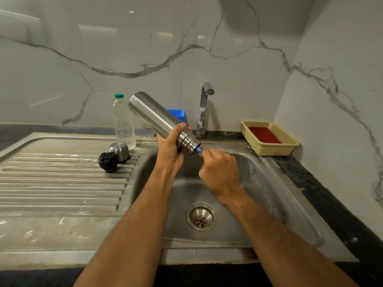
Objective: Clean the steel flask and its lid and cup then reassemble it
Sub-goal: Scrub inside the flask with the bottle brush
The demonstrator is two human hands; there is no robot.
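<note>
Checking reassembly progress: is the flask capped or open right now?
Open. The flask shows bare neck threads; the black lid and steel cup sit apart on the drainboard.

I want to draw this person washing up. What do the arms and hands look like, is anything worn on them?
Both arms are bare all the way to the bottom edge of the picture: no sleeves show. The left hand and the right hand wear no gloves, and no rings, watch or bracelet can be seen on the fingers or wrists. The nails look short and plain.

a home kitchen: steel sink [259, 183] with ribbed drainboard [62, 179], tap [204, 106], marble-look wall tiles [145, 48].
</note>
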